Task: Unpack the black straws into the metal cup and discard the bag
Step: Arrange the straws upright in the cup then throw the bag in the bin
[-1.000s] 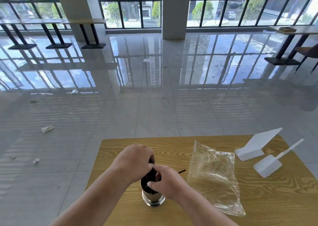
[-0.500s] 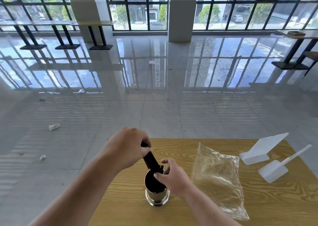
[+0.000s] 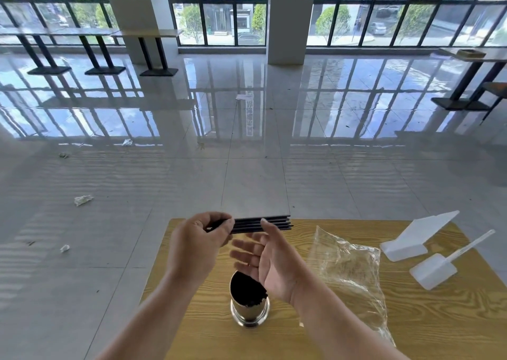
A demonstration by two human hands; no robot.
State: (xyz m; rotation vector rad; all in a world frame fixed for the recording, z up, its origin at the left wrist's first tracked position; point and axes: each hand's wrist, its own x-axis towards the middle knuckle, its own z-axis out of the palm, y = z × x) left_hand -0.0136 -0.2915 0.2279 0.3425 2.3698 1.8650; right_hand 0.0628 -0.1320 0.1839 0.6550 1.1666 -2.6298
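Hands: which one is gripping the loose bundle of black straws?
The left hand grips the straw bundle; the right hand is open, with its fingers straight.

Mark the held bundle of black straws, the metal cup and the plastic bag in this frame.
black straws (image 3: 248, 224), head view, exposed middle of the bundle.
metal cup (image 3: 249, 315), head view, shiny outer wall.
plastic bag (image 3: 348, 266), head view, crumpled middle.

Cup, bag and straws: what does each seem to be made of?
Cup: polished metal, probably steel; its wall gives mirror-like reflections.
Bag: thin clear plastic film; the table grain shows through it and its creases glint.
Straws: matte black, probably plastic, though paper is possible; thin, straight, no shine.
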